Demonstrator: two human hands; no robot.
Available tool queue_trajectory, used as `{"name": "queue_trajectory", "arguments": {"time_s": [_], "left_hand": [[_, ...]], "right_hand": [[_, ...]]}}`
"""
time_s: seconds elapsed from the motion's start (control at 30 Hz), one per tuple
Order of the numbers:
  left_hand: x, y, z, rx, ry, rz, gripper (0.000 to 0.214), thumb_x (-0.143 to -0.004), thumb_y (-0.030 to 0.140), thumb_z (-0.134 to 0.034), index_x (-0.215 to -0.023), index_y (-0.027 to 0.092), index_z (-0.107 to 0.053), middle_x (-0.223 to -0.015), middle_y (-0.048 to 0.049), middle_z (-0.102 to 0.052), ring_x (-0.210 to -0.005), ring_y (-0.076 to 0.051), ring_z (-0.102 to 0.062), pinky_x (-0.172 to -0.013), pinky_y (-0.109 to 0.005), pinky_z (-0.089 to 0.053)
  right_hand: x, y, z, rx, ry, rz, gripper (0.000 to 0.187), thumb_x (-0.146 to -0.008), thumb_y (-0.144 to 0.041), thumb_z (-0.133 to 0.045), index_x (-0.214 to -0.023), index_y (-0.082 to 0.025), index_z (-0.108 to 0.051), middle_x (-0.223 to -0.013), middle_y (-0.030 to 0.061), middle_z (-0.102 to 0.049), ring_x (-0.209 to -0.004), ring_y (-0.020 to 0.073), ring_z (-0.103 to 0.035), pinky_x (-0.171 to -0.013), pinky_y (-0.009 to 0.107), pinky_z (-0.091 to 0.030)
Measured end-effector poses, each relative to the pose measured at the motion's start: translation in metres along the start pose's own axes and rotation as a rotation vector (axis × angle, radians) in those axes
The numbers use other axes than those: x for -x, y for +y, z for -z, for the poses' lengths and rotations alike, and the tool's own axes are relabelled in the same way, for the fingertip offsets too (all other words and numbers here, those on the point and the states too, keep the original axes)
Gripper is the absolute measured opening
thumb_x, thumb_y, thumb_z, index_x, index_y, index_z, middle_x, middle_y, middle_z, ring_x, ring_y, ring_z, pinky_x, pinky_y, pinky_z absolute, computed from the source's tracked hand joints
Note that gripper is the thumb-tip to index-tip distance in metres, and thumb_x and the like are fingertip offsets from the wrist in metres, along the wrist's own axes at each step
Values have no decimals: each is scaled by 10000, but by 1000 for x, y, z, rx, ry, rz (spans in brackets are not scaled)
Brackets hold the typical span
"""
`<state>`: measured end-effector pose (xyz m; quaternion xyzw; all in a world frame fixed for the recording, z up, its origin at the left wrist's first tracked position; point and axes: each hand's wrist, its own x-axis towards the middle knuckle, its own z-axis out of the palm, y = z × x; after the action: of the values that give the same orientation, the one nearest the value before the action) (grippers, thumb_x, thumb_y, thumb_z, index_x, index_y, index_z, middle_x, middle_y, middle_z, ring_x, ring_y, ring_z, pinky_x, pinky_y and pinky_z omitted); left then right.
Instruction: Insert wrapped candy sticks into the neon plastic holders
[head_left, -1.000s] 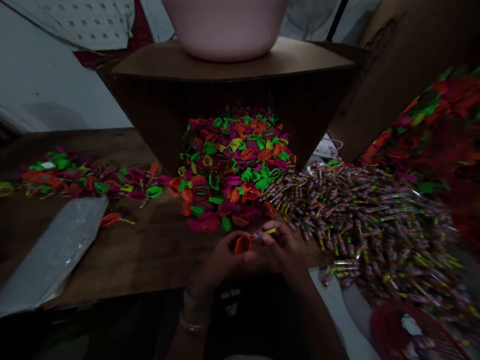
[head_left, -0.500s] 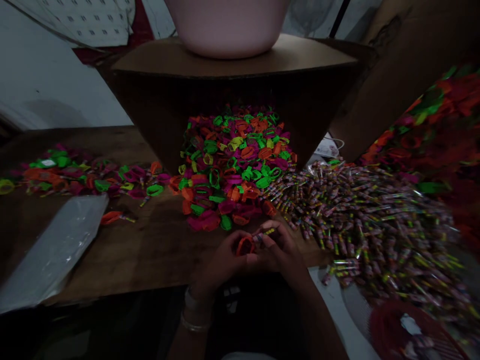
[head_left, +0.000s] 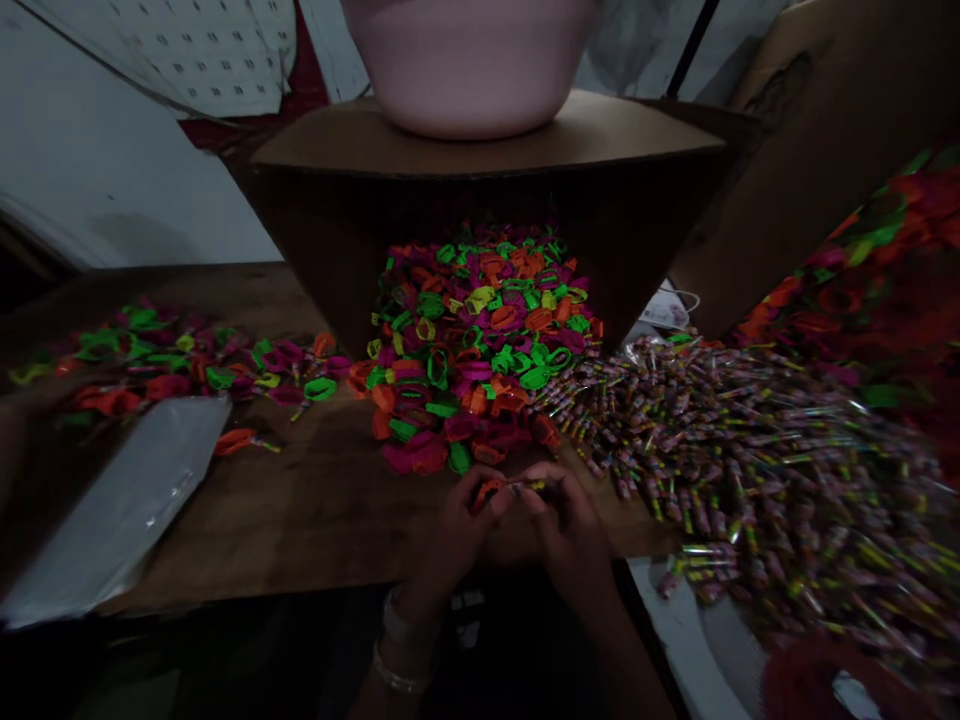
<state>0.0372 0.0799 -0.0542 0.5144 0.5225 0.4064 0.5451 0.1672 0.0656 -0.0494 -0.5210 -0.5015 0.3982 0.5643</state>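
My left hand (head_left: 450,535) is closed round a small orange plastic ring (head_left: 486,493), held at the near edge of the wooden table (head_left: 300,510). My right hand (head_left: 566,525) pinches a thin wrapped candy stick (head_left: 529,486) whose end meets the orange ring. Both hands touch each other just in front of a pile of neon plastic rings (head_left: 472,350) in pink, green, orange and yellow. A big heap of wrapped candy sticks (head_left: 735,450) lies to the right of my hands.
An open cardboard box (head_left: 480,190) lies on its side behind the ring pile, with a pink tub (head_left: 469,60) on top. Finished pieces (head_left: 165,355) are strewn at the left, beside a clear plastic bag (head_left: 120,505). A red basket (head_left: 840,685) sits at lower right.
The view shifted slightly down and right. My hands have drawn closer together, the stick end now pressed against the orange ring.
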Motion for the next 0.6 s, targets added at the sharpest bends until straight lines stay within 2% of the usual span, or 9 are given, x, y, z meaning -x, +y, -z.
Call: {"name": "queue_trajectory", "arguments": {"time_s": [0.1, 0.2, 0.27, 0.33, 0.4, 0.43, 0.47, 0.53, 0.6], "left_hand": [[9, -3, -1, -138, 48, -84, 457, -665, 255, -683, -1101, 206, -558, -1164, -85, -607, -1037, -228, -575, -866, -320, -457], [10, -1, 15, -298, -110, -47, 329, -672, 238, -673, -997, 202, -632, -1010, -77, -669, -926, -236, -607, -837, -353, -466], [1, 2, 39, -193, -150, 3, 332, -640, 315, -717, -944, 199, -651, -908, -62, -686, -825, -224, -622, -760, -342, -485], [-13, 5, 70, 112, 73, -34, 459, -647, 485, -695, -1012, 217, -620, -951, -68, -680, -816, -218, -634, -699, -326, -501], [-27, 7, 102, 395, 338, -155, 559, -729, 669, -510, -1125, 276, -555, -1103, -78, -646, -916, -230, -639, -716, -347, -517], [-33, 6, 116, 448, 439, -189, 572, -748, 699, -451, -1142, 293, -537, -1142, -75, -632, -956, -234, -636, -734, -359, -523], [-39, 5, 128, 406, 530, -209, 568, -766, 702, -412, -1142, 294, -531, -1159, -73, -626, -979, -232, -632, -750, -364, -526], [-48, 0, 144, 134, 648, -189, 525, -764, 654, -453, -1060, 236, -572, -1083, -83, -656, -932, -228, -642, -747, -357, -527], [-59, -5, 152, -156, 674, -151, 452, -735, 577, -530, -920, 174, -614, -935, -91, -687, -838, -226, -645, -715, -345, -518]], "right_hand": [[-3, 5, 7, 35, -32, -64, 102, -800, -292, -586, -887, -239, -599, -851, 10, -658, -830, 180, -615, -755, 288, -475], [-8, 7, 18, 94, -169, -108, 187, -776, -301, -614, -954, -245, -632, -934, 21, -684, -899, 200, -629, -817, 321, -477], [-10, 5, 22, 58, -194, -143, 319, -756, -318, -643, -1068, -260, -621, -1015, 28, -690, -946, 211, -634, -839, 338, -485], [-10, 3, 24, -25, -130, -164, 409, -746, -350, -658, -1141, -270, -592, -1040, 32, -696, -958, 217, -643, -822, 346, -505], [-9, 3, 24, -62, -86, -171, 409, -736, -371, -668, -1125, -266, -601, -982, 34, -714, -929, 223, -658, -795, 351, -522], [-8, 4, 24, -56, -81, -173, 391, -730, -372, -675, -1101, -264, -616, -944, 33, -722, -908, 225, -665, -788, 353, -527], [-7, 6, 24, -39, -81, -174, 371, -724, -370, -679, -1076, -263, -630, -917, 33, -727, -890, 227, -670, -783, 355, -530], [-4, 12, 26, 9, -94, -177, 344, -724, -362, -676, -1052, -264, -648, -906, 33, -732, -873, 228, -675, -772, 353, -532], [-4, 20, 33, 65, -86, -170, 325, -726, -367, -664, -1032, -259, -662, -931, 39, -733, -873, 229, -674, -765, 351, -530]]}}
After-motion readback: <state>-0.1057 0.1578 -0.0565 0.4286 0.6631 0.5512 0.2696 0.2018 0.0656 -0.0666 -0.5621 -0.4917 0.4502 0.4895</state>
